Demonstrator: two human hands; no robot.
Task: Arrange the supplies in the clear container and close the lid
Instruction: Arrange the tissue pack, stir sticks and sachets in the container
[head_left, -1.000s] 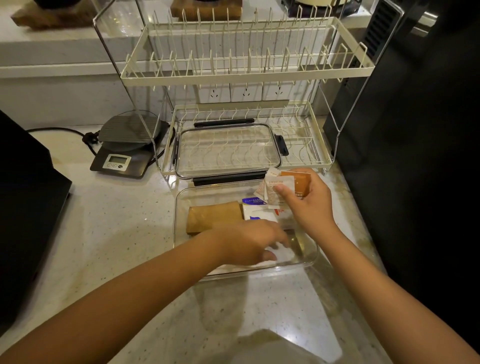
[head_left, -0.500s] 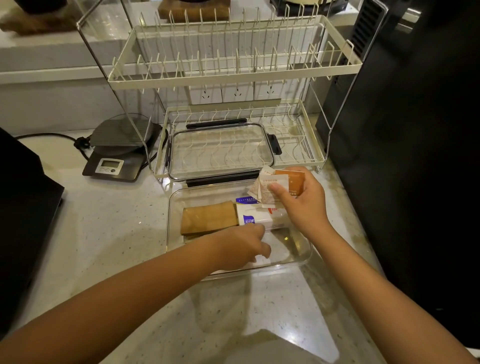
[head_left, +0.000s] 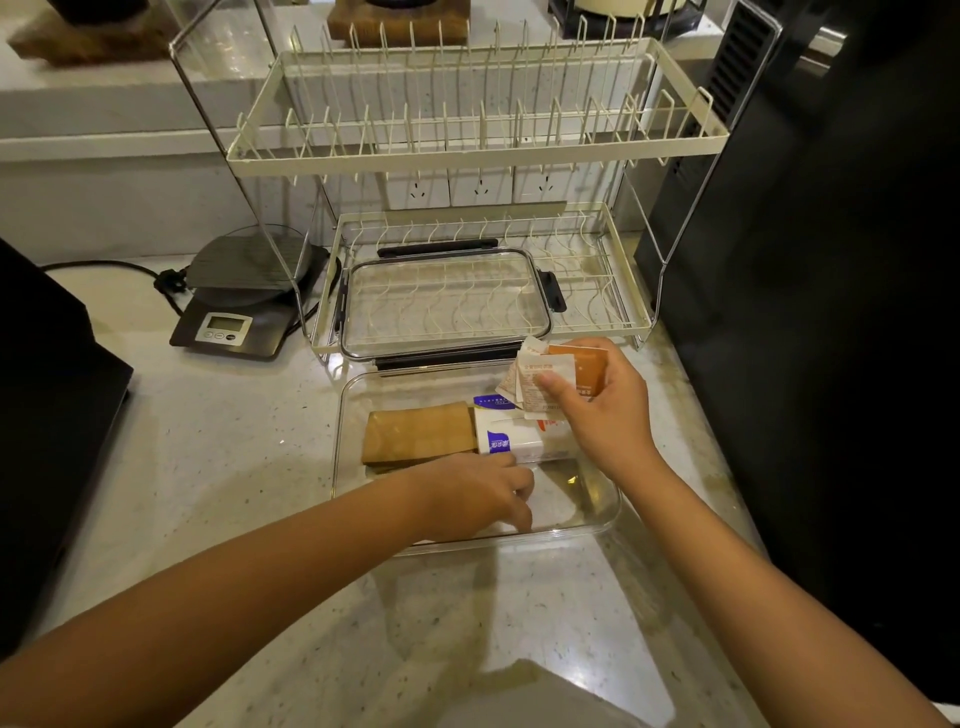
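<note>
The clear container (head_left: 597, 525) sits on the counter just in front of the dish rack. Inside it lie a brown paper packet (head_left: 418, 431) at the left and a white tissue pack (head_left: 514, 441) with blue print beside it. My right hand (head_left: 608, 410) hovers over the container's far right corner, shut on a small bunch of sachets (head_left: 550, 379), white and orange ones. My left hand (head_left: 478, 499) reaches into the container's near side, fingers curled down by the tissue pack; what it touches is hidden. The clear lid (head_left: 447, 306) with black clips rests on the rack's lower shelf.
A cream two-tier dish rack (head_left: 467, 150) stands behind the container. A grey kitchen scale (head_left: 244, 312) with a cord sits to its left. A black appliance (head_left: 831, 260) fills the right side, and another dark object (head_left: 47, 415) stands at the left edge.
My left hand has drawn back toward the container's near-left side, uncovering the tissue pack. My right hand still holds the sachets in about the same place.
</note>
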